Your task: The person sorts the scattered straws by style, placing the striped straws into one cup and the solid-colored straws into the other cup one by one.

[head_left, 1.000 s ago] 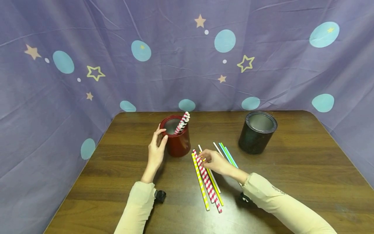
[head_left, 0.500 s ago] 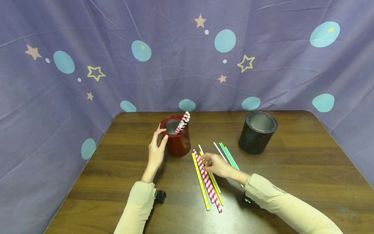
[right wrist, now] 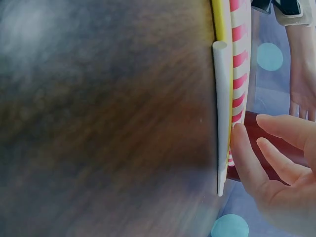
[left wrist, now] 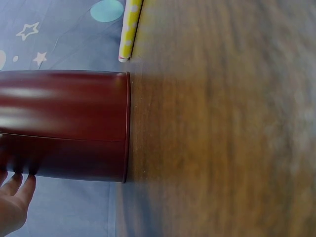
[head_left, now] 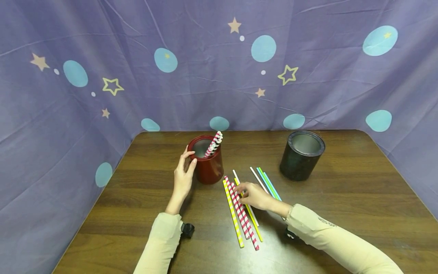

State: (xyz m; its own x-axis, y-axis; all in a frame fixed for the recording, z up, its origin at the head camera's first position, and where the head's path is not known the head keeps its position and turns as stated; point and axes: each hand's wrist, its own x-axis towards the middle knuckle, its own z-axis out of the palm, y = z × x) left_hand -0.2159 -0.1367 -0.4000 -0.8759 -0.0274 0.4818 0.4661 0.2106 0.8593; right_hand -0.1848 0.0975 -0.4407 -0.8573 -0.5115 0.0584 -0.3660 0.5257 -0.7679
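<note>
In the head view my left hand holds the red can at its left side, the index finger at the rim and the thumb on the outer wall. Several straws, pink-striped and black-striped, lean inside the can. My right hand hovers low over loose straws, fingers loosely bent. In the right wrist view a fingertip touches the pink-striped straw. Beside it lie a yellow-striped straw, a plain yellow straw and a white straw.
A black can stands upright at the right, with no straws showing above its rim. White, blue and green straws lie under the right forearm. A purple curtain hangs behind the brown wooden table.
My right hand has shifted slightly right and toward me. The pink-striped and yellow-striped straws have slid a little left, and the two pink-striped ones lie further apart. The left hand stays put.
</note>
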